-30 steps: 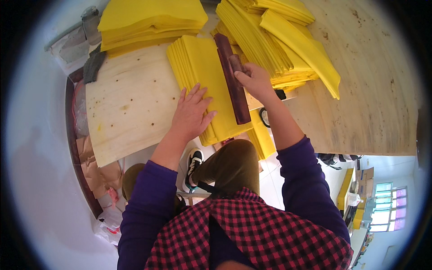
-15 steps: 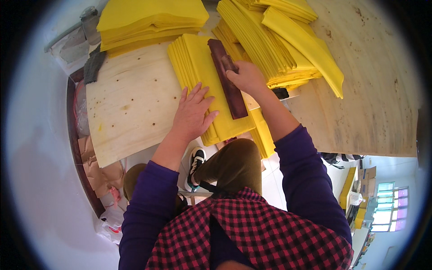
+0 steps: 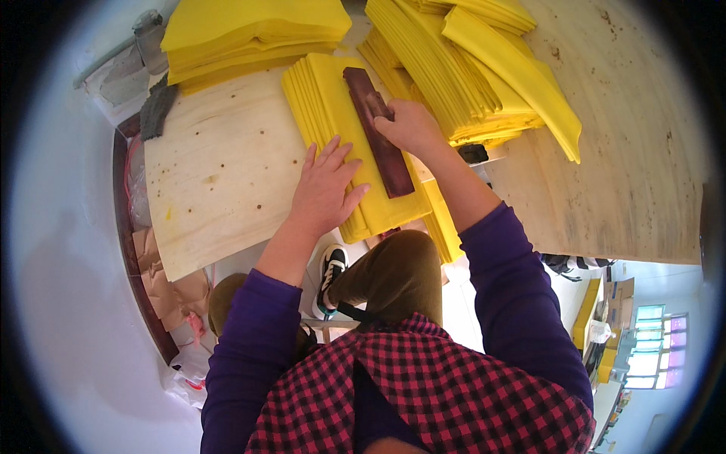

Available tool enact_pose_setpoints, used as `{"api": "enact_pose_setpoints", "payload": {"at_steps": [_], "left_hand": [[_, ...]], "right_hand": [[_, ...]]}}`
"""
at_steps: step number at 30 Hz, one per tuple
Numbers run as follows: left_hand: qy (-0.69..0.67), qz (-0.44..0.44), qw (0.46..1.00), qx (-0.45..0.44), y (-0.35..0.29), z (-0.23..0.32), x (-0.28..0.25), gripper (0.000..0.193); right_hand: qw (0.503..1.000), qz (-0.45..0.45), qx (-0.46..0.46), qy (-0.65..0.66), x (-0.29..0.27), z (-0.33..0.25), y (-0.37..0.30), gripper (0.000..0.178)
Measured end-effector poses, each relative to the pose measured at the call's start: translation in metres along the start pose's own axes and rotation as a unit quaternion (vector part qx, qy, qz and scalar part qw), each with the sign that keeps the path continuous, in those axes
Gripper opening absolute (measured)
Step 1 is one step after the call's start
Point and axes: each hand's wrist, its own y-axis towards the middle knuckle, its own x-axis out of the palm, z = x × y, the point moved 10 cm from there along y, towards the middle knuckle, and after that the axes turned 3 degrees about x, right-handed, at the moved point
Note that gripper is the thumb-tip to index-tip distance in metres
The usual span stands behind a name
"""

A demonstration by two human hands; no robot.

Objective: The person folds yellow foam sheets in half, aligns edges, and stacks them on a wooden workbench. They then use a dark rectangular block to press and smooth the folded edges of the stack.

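A neat stack of folded yellow sheets [image 3: 321,91] lies at the front edge of the wooden board, its layered folds fanned along the left side. My left hand [image 3: 327,185] rests flat on top of it, fingers spread and holding nothing. On the same sheets lies a long, dark red hand float [image 3: 392,168], slanting from upper left to lower right. My right hand [image 3: 408,125] is closed round the raised handle at its middle. The handle is partly hidden by my fingers.
A pale wooden board [image 3: 215,174] is under the stack. A thick yellow pile [image 3: 253,34] stands at the back left; fanned yellow sheets [image 3: 439,68] lie at the back right. A grey cloth [image 3: 157,110] sits at the left edge. Brown paper [image 3: 162,291] is below it.
The float and my right hand have shifted slightly left across the yellow sheets. My left hand stays in the same place on the stack.
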Motion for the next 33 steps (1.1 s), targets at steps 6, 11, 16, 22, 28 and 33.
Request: {"api": "enact_pose_setpoints", "payload": {"at_steps": [6,11,16,22,28,33], "left_hand": [[0.005,-0.008,1.0,-0.002,0.0,-0.001,0.003,0.039],[0.004,0.001,1.0,0.002,0.0,-0.002,0.003,0.041],[0.01,-0.004,1.0,0.002,0.001,-0.003,0.005,0.041],[0.012,-0.012,1.0,0.0,0.001,-0.004,0.008,0.041],[0.017,-0.017,1.0,-0.004,0.0,-0.005,0.009,0.041],[0.012,-0.018,1.0,-0.01,-0.001,-0.006,0.01,0.041]], "right_hand": [[1.0,0.003,0.003,-0.007,0.007,0.0,0.003,0.041],[1.0,0.006,-0.005,-0.006,0.014,0.004,0.005,0.043],[1.0,-0.002,-0.013,-0.024,0.019,0.003,0.006,0.042],[0.999,0.02,-0.026,-0.017,0.023,0.002,0.003,0.041],[0.999,0.029,-0.035,-0.008,0.03,0.001,0.005,0.04],[0.999,0.012,-0.021,-0.038,0.035,-0.002,0.004,0.038]]}}
